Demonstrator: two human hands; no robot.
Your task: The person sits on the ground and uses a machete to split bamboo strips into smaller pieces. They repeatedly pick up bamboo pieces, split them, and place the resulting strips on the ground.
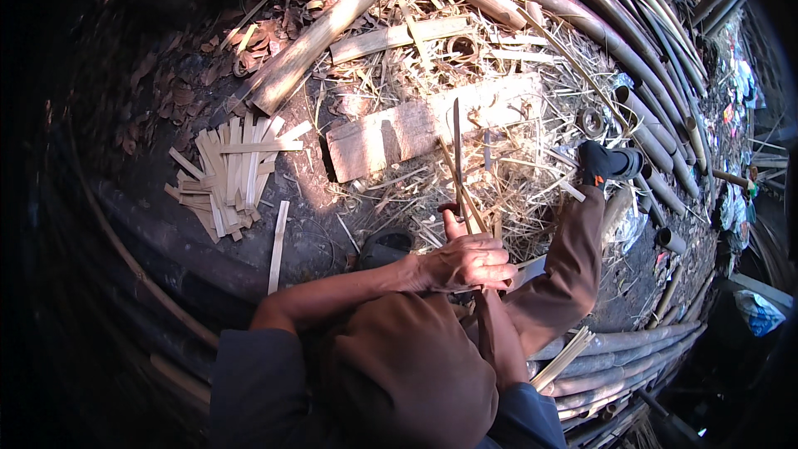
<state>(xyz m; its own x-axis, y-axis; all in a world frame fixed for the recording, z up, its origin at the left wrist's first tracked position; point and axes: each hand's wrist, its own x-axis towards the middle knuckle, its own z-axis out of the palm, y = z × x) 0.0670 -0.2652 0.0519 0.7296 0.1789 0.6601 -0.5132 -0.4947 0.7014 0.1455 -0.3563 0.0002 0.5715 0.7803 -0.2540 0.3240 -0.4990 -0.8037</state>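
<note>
Close together in front of my body, my two hands work over the ground litter. My left hand (472, 263) is closed, its fingers wrapped round the lower end of a narrow bamboo strip (467, 191). Mostly hidden beneath it is my right hand (454, 223), of which a thumb or finger shows by the base of a knife (457, 141). That hand appears closed on the knife's handle, which is covered. The long thin blade points away from me and crosses the strip. Beyond the hands, a flat wooden board (374, 143) lies on the ground.
Flat bamboo slats (237, 170) lie piled at the left, with a single slat (278, 245) nearer me. A thick bamboo pole (320, 41) lies behind. More bamboo poles (615, 41) line the right. Shavings surround my shod right foot (611, 163). Thin strips (564, 359) rest at lower right.
</note>
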